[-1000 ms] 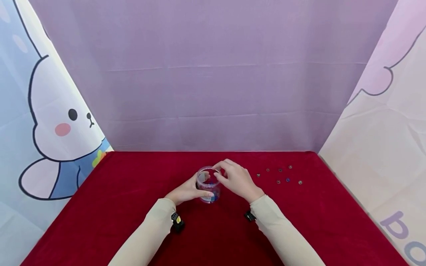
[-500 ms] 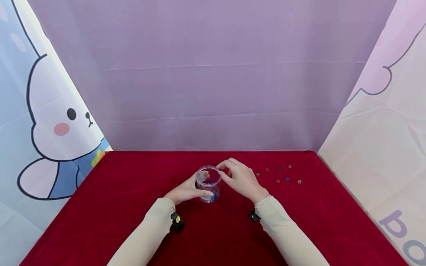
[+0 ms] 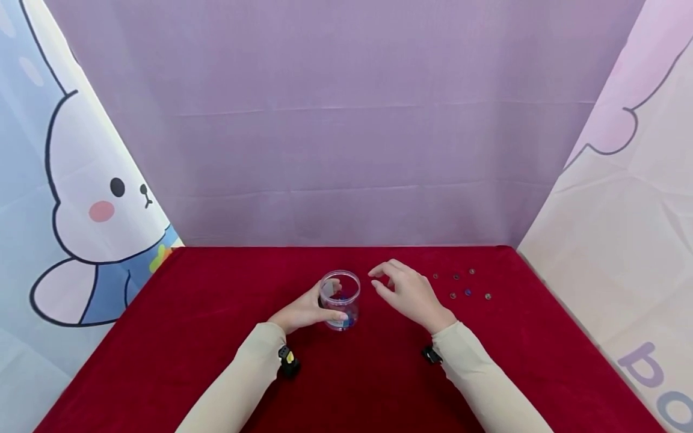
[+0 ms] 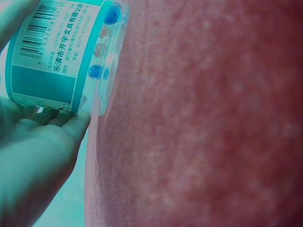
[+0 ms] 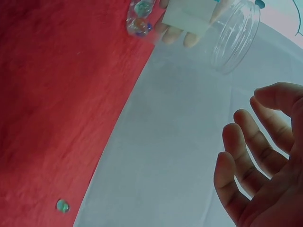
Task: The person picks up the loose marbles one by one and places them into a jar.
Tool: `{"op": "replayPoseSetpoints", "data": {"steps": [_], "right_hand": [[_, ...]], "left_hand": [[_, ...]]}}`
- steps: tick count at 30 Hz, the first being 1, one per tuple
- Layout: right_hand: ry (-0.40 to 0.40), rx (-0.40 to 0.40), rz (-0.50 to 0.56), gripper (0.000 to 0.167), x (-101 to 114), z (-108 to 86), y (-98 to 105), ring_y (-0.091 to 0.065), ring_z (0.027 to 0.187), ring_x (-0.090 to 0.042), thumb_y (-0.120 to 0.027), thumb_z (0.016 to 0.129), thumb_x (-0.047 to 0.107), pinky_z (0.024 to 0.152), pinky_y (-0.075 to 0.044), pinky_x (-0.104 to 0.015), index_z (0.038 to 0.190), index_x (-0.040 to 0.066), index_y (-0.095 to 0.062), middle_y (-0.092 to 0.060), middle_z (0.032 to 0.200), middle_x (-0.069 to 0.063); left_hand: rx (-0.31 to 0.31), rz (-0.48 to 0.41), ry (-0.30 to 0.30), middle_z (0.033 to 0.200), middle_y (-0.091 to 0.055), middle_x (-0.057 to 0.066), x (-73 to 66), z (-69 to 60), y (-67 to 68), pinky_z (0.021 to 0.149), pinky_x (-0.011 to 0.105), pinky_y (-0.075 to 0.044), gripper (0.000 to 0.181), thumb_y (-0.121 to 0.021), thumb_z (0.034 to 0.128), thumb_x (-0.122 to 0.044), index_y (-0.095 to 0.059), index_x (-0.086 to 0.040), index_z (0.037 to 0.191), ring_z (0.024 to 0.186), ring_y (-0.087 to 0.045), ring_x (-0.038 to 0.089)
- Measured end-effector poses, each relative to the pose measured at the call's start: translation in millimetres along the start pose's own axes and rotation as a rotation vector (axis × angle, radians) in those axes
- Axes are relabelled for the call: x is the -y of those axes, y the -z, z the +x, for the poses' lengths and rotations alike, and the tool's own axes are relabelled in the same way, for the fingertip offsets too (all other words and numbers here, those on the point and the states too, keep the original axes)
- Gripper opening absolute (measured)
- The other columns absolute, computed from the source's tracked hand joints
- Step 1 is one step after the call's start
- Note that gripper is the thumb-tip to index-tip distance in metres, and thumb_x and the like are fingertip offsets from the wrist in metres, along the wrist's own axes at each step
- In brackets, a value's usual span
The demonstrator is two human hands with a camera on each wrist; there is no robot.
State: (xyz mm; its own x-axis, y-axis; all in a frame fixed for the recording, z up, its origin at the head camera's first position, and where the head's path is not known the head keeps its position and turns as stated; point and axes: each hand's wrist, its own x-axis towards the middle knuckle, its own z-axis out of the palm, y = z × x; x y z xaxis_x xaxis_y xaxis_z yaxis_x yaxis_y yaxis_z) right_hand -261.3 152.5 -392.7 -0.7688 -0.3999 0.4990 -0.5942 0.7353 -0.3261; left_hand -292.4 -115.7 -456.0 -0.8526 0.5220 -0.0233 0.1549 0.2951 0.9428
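Observation:
A clear open-topped jar (image 3: 340, 310) stands upright on the red cloth, gripped round its side by my left hand (image 3: 304, 311). The left wrist view shows the jar's printed label (image 4: 52, 52) and a few blue and brownish marbles near its base, with my fingers (image 4: 61, 123) curled against it. To the right of the jar, apart from it, my right hand (image 3: 410, 296) hovers with bent, spread fingers and nothing between them. In the right wrist view that hand (image 5: 265, 156) is below the jar's rim (image 5: 236, 38), and a greenish marble (image 5: 62, 205) lies on the cloth.
Several small marbles lie on the red cloth (image 3: 379, 385) to the right of my right hand, among them a blue one (image 3: 468, 293). A lilac curtain (image 3: 346, 150) hangs behind the table, and printed sheets flank it on the left (image 3: 81, 210) and right (image 3: 639, 228).
My right hand has moved right, away from the jar's mouth, and its fingers have spread. It now covers the nearest marble seen before. The left hand and jar have stayed in place.

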Motion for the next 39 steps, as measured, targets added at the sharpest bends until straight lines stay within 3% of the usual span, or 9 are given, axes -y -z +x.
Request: {"op": "replayPoseSetpoints", "data": {"steps": [10, 39], "right_hand": [[-0.036, 0.015, 0.0, 0.022, -16, -13.7, 6, -0.063, 0.079, -0.017, -0.075, 0.092, 0.023, 0.064, -0.053, -0.026, 0.113, 0.017, -0.071, -0.065, 0.105, 0.005], [-0.132, 0.006, -0.123, 0.015, -66, -54.4, 29, -0.064, 0.081, -0.016, -0.075, 0.091, 0.018, 0.059, -0.051, -0.031, 0.106, 0.021, -0.072, -0.066, 0.101, 0.006]], "left_hand": [[-0.003, 0.003, -0.004, 0.153, -0.041, 0.003, 2.3, 0.1, 0.5, 0.11, 0.054, -0.035, 0.092, -0.084, 0.0829, -0.034, -0.03, -0.015, 0.154, 0.139, -0.038, 0.026], [0.001, 0.007, -0.01, 0.155, -0.039, 0.004, 1.5, 0.7, 0.2, 0.11, 0.052, -0.036, 0.093, -0.084, 0.083, -0.034, -0.028, -0.014, 0.155, 0.14, -0.037, 0.026]]}}
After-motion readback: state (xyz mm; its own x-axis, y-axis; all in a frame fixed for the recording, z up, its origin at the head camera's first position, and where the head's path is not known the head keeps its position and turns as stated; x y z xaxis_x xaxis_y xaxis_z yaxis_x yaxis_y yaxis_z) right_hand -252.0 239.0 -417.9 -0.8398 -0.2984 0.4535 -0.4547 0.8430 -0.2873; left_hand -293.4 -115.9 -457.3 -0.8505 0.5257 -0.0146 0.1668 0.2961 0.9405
